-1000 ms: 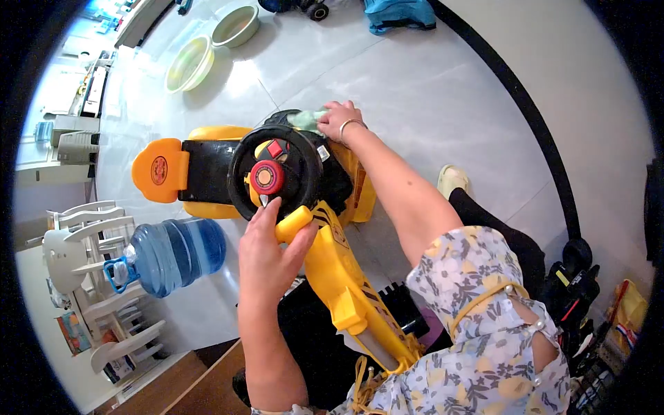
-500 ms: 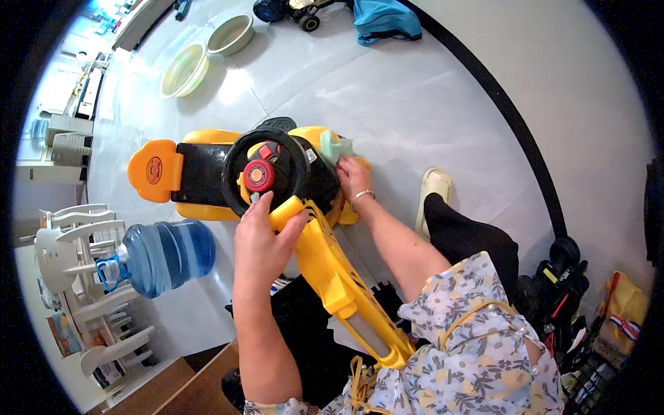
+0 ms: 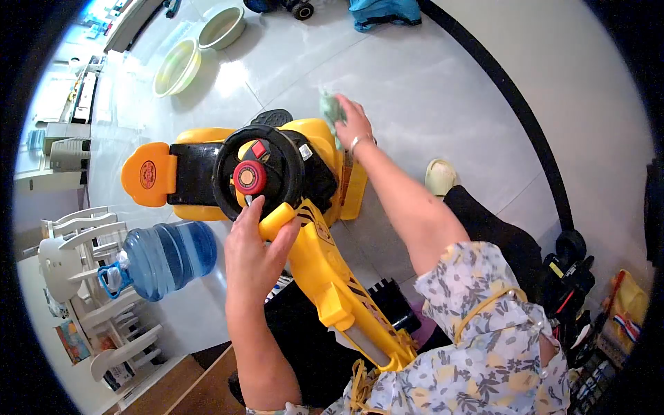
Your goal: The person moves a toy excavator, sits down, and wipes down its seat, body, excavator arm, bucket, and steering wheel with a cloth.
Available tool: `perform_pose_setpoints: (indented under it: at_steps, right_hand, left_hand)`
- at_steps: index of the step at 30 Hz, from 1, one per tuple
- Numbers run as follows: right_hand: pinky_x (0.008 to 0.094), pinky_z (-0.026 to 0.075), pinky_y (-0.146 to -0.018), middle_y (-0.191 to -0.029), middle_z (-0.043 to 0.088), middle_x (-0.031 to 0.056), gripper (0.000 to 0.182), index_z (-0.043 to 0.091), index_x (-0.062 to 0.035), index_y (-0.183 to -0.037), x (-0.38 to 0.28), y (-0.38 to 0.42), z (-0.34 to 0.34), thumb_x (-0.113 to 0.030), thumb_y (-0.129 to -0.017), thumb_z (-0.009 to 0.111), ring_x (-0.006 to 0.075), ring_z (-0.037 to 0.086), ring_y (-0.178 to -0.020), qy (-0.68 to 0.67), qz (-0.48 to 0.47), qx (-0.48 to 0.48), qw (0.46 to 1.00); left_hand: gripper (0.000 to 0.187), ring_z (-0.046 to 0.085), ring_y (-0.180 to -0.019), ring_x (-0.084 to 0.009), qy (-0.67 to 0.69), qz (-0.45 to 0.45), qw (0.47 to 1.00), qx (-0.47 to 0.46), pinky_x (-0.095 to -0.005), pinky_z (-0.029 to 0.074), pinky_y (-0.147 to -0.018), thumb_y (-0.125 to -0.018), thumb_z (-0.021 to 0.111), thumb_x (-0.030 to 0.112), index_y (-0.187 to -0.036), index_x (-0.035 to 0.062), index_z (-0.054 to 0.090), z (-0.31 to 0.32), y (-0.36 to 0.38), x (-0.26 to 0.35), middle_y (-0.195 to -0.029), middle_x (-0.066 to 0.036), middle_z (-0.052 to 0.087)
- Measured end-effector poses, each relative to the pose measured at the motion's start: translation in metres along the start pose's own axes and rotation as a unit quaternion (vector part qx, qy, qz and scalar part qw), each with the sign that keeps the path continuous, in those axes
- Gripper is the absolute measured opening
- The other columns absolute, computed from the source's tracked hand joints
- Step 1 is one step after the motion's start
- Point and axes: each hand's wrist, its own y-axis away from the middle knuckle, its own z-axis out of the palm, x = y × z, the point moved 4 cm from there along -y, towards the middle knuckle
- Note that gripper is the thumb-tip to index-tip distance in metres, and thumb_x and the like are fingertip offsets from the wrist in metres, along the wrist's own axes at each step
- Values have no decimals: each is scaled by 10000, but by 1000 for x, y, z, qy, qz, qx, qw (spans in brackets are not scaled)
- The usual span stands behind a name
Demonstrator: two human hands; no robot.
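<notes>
A yellow and black ride-on toy excavator (image 3: 321,138) stands on the floor in front of me, with a black steering wheel (image 3: 296,173) and a red round button (image 3: 249,178) at its centre. My left hand (image 3: 252,242) is closed around a yellow handle (image 3: 278,220) beside the wheel, near the top of the yellow digger arm (image 3: 325,277). Off the toy's front, my right hand (image 3: 356,124) grips a light green cloth (image 3: 332,111), slightly blurred, above the floor. The digger arm reaches back toward my body, with a black toothed bucket (image 3: 394,304) beside it.
To the left, a large blue water jug (image 3: 169,259) lies beside white chairs (image 3: 62,266). Two basins (image 3: 178,67) (image 3: 223,28) sit at the back, near a blue bag (image 3: 386,14). A wall with black skirting (image 3: 508,104) curves along the right.
My right hand has lifted the green cloth off the toy's front and moved it away, farther from me. My left hand keeps its hold on the handle. The view has shifted slightly.
</notes>
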Motion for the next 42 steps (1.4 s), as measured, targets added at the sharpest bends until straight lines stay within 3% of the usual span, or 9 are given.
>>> perform_pose_setpoints:
  at_steps: [2, 8, 12, 14, 17, 26, 33, 38, 42]
  right_hand:
    - [419, 416, -965, -1171, 571, 108, 470, 512, -143, -1276, 6, -20, 29, -117, -812, 578, 287, 487, -1185, 170, -68, -206, 961]
    - [396, 446, -917, -1208, 564, 104, 345, 582, -135, -1186, 22, 25, 36, -148, -844, 543, 313, 531, -1078, 216, -144, -117, 959]
    - [413, 456, -873, -1177, 569, 116, 292, 583, -97, -1123, 41, 74, 26, -104, -834, 540, 333, 532, -1032, 177, -73, -97, 977]
    - [433, 461, -827, -1086, 585, 143, 256, 587, -75, -1062, 58, 101, 32, -49, -810, 547, 368, 534, -969, 115, -87, 8, 990]
    - [459, 453, -803, -1008, 587, 175, 223, 592, -49, -1005, 74, 128, 36, -27, -785, 560, 403, 531, -912, -3, 39, -27, 999]
    - [445, 462, -814, -971, 586, 181, 176, 619, -4, -909, 46, 199, 26, -27, -735, 603, 396, 553, -924, 72, -27, 31, 997]
    - [432, 478, -821, -1005, 595, 168, 213, 641, -11, -939, 41, 215, 26, -54, -732, 619, 376, 566, -952, 70, -2, -23, 997]
    - [417, 481, -814, -1026, 596, 172, 220, 639, -21, -960, 47, 235, 32, -106, -757, 625, 354, 577, -951, -60, 162, -48, 984]
    - [412, 481, -813, -1034, 600, 175, 241, 639, -27, -979, 42, 239, 23, -90, -746, 643, 354, 579, -953, 24, 35, -66, 997]
  left_hand:
    - [569, 589, -1030, -390, 4, -3, 1000, -1, -406, 461, -886, -751, 721, 296, -1146, -83, 564, 0, -1, -1, -1097, -266, 610]
    - [584, 594, -1025, -387, 4, 5, 1000, -9, -405, 465, -878, -751, 724, 309, -1147, -87, 562, -2, -5, 1, -1092, -265, 613]
    - [581, 602, -1005, -389, 5, 19, 1000, 7, -407, 470, -864, -757, 718, 312, -1147, -89, 563, 3, -2, -5, -1067, -271, 618]
    - [574, 613, -983, -391, 13, 31, 999, 17, -406, 478, -848, -760, 714, 311, -1143, -90, 567, 2, -1, -3, -1042, -271, 628]
    - [567, 641, -928, -383, 31, 6, 999, 2, -393, 498, -801, -766, 709, 308, -1135, -100, 569, 0, -1, 3, -979, -274, 646]
    - [589, 666, -912, -337, 50, 9, 999, 15, -367, 507, -779, -775, 702, 313, -1163, -107, 559, 2, -2, 2, -951, -286, 650]
    - [610, 663, -917, -346, 33, 6, 999, 14, -373, 506, -789, -760, 705, 336, -1163, -100, 565, 0, -3, 2, -959, -284, 651]
    - [610, 658, -926, -356, 26, 8, 999, 18, -380, 503, -804, -755, 707, 340, -1162, -93, 570, 1, -4, -1, -967, -286, 650]
    - [610, 657, -939, -353, 30, -3, 999, 13, -380, 502, -811, -754, 708, 343, -1164, -88, 572, 0, -3, -1, -978, -289, 647]
